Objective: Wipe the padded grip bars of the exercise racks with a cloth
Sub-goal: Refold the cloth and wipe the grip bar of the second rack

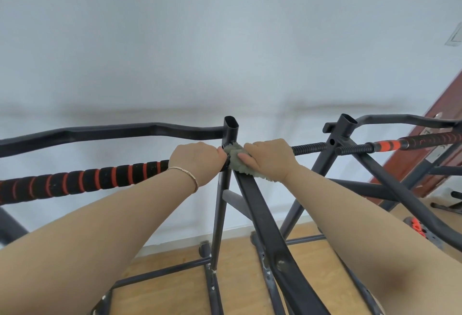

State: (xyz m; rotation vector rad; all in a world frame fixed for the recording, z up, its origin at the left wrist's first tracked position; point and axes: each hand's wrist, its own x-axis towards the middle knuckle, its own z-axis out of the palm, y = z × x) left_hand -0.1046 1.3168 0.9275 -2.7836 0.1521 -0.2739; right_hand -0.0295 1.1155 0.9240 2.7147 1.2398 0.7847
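A black padded grip bar with red stripes [82, 181] runs from the left edge to the upright post [231, 131] of the near rack. My left hand [197, 158] grips the right end of this bar, fingers curled round it. My right hand [268, 157] holds a grey-green cloth [237, 162] bunched against the joint beside the post. A thin black ribbed bar [308, 149] leads right from my right hand to the second rack, whose padded bar [425, 141] is red and black with an orange band.
A bent black top bar [112, 132] runs behind the left padded bar. Slanted black frame legs [265, 217] cross below my hands, down to a wooden floor [175, 292]. A white wall [225, 39] fills the background. A brown door [447, 114] stands at the right.
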